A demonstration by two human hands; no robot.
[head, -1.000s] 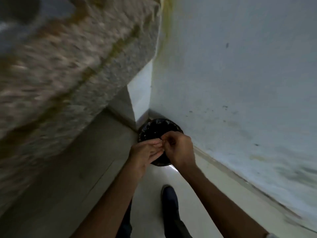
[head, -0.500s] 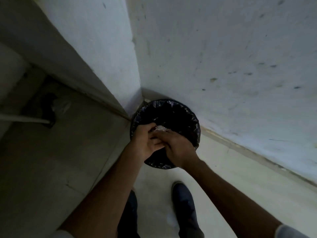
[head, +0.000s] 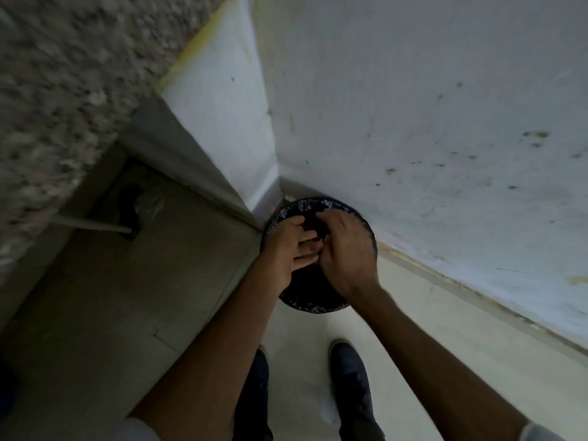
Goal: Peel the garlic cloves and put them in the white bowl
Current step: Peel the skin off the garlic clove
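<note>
The left hand [head: 288,249] lays straight fingers against the right hand [head: 348,253], whose curled fingers hide whether they hold anything. Both hang over the black-lined bin [head: 313,305].

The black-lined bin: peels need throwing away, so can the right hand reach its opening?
Probably yes: the right hand is directly over the bin, no lid shows on it, and only the left hand beside it shares the space.
</note>
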